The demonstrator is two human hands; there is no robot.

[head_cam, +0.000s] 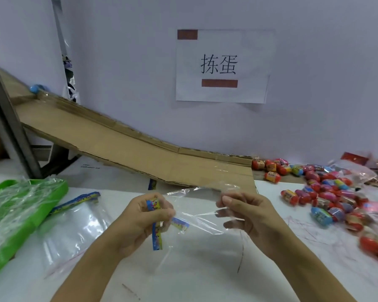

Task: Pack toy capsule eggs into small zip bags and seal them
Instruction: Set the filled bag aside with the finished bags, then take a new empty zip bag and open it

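A clear zip bag (196,203) with a blue printed header strip is stretched between both hands above the white table. My left hand (144,216) grips the header end, its fingers curled round the blue strip. My right hand (247,212) pinches the bag's other end between thumb and fingers. No egg shows inside the bag. A heap of toy capsule eggs (327,192), mostly red, with pink and blue ones, lies on the table at the right.
A cardboard ramp (118,144) slopes down from upper left to the egg heap, with a blue egg (36,88) at its top. A green tray (20,214) with clear film sits at left. Flat spare bags (74,225) lie beside it. A paper sign (223,66) hangs on the wall.
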